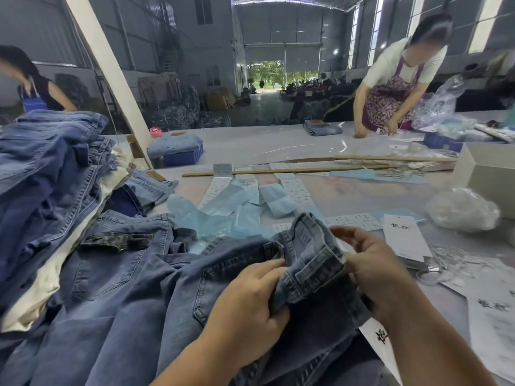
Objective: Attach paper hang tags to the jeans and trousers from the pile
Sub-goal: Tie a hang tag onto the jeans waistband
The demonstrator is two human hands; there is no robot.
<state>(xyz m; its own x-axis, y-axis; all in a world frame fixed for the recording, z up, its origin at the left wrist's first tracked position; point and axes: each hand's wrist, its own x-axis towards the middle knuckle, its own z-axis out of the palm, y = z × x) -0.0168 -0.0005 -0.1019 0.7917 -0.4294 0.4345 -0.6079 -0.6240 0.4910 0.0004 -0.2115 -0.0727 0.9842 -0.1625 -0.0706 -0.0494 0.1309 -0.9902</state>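
Observation:
A pair of blue jeans [145,296] lies in front of me with its waistband [312,254] lifted and bunched. My left hand [250,305] grips the waistband from the left, fingers curled into the denim. My right hand [370,263] pinches the waistband's right edge by a belt loop. A white paper hang tag [376,334] with black characters pokes out under my right wrist. A stack of white hang tags [404,238] lies just right of my hands. A tall pile of jeans and trousers [47,174] fills the left.
Light blue tags and white label strips [250,196] are spread mid-table beyond the jeans, with long wooden sticks [278,170] behind them. Clear plastic bags [462,208] and a white box [490,168] sit at right. A blue crate [182,157] stands farther back. Two other people work across the table.

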